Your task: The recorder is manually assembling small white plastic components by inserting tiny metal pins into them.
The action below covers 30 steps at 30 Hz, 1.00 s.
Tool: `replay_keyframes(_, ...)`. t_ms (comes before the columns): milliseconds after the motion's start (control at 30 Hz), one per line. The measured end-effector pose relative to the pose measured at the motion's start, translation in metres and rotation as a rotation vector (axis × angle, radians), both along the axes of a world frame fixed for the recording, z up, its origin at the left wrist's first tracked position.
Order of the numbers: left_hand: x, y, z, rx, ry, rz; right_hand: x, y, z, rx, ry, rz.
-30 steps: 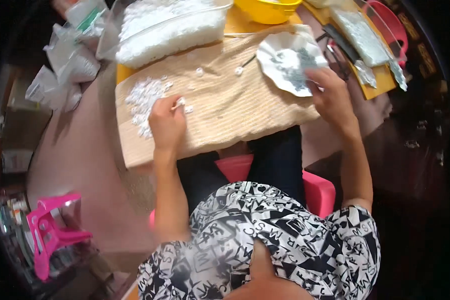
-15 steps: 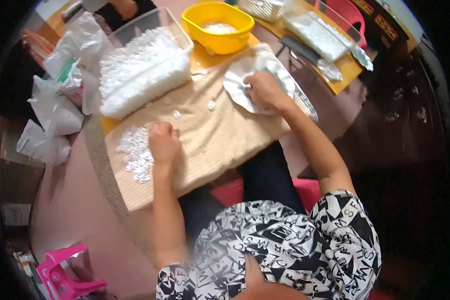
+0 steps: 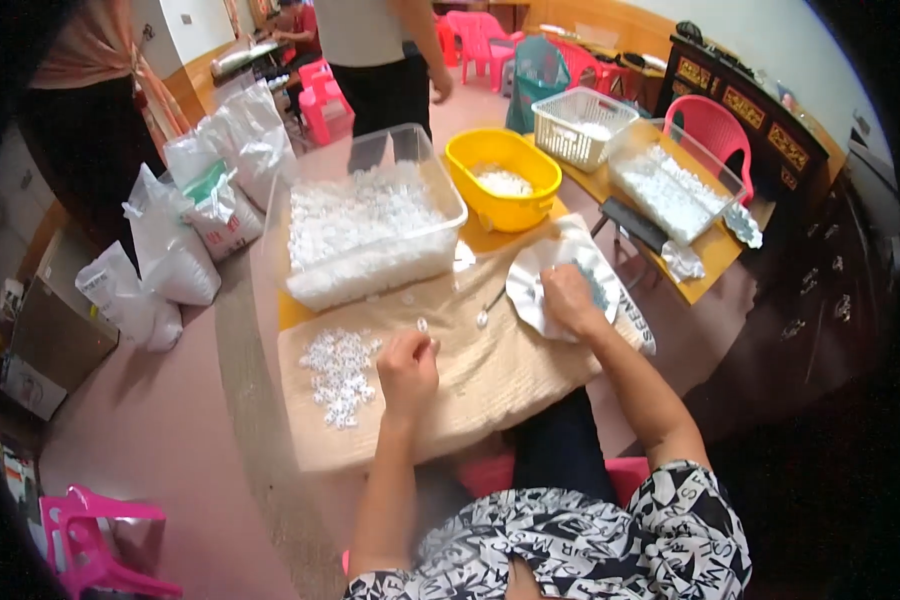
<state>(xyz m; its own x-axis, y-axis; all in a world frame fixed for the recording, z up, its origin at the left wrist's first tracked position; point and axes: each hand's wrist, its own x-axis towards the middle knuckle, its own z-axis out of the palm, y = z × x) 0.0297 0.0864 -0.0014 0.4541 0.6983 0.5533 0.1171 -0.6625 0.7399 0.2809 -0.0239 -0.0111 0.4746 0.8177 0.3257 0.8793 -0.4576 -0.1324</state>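
My left hand (image 3: 408,372) is closed just above the beige cloth (image 3: 470,390), fingertips pressed together. Whatever it pinches, if anything, is too small to make out. Beside it, on the left, lies a pile of small white plastic pieces (image 3: 340,375). One loose white piece (image 3: 422,325) rests just beyond the fingers. My right hand (image 3: 572,300) reaches into a white fluted dish (image 3: 525,275) that holds small grey-blue bits (image 3: 598,285). Its fingers are curled down and what they grip is hidden. Left of the dish, another white piece (image 3: 483,319) lies near a thin dark stick (image 3: 496,297).
Behind the cloth stand a clear bin (image 3: 440,235) heaped with white pieces and a yellow tub (image 3: 515,215). Filled plastic sacks (image 3: 175,260) sit on the floor at left. A side table (image 3: 705,285) carries a basket (image 3: 570,140) and another bin. A person (image 3: 375,60) stands behind.
The view has tilted up, bringing the standing person and the far room into sight. My left hand has shifted slightly away from the pile; my right hand stays at the dish.
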Motion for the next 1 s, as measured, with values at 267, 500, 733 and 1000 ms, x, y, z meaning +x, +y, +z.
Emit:
replay_keyframes(267,-0.014,-0.013,0.005,-0.661,-0.332,-0.209,-0.046,-0.02,0.043,0.457,0.235,0.071)
replay_keyframes(500,-0.008,-0.024,0.022,-0.831,-0.485,-0.369,-0.093,-0.019,0.059,0.546,1.159,0.199)
replay_keyframes(733,-0.014,-0.04,0.04,-0.937,-0.583,-0.479,-0.121,-0.025,0.078,0.586,1.698,0.424)
replay_keyframes(1000,-0.024,-0.071,0.019,-0.926,-0.505,-0.351,-0.148,-0.038,0.059,0.493,1.693,0.352)
